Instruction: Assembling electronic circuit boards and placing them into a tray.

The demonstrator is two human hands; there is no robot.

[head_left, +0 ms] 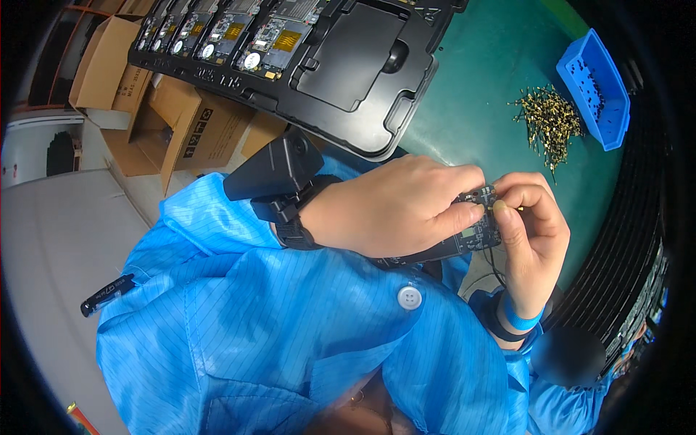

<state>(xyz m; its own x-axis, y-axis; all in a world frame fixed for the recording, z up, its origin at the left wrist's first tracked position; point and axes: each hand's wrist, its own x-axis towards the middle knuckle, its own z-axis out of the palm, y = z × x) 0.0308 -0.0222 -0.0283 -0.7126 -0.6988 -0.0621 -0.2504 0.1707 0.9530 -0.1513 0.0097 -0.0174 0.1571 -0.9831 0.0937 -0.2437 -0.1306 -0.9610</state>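
Observation:
My left hand [395, 206] is closed round a dark circuit board [471, 238], its thumb pressed on the board's face near the upper end. From the right, my right hand [535, 228] meets the same end of the board with thumb and forefinger pinched together. A tiny gold-coloured part [520, 209] shows at that pinch; most of it is hidden by the fingers. Beyond my hands, a loose pile of small gold-and-black parts [549, 127] lies on the green work surface [478, 94].
A black moulded tray [351, 61] holding several circuit boards reaches over the table's left side. Behind the pile sits a blue bin [616, 123] with small black bits. Black stacked trays [616, 268] line the right. Open cardboard boxes [206, 138] stand left; another person's blue sleeve [569, 409] shows lower right.

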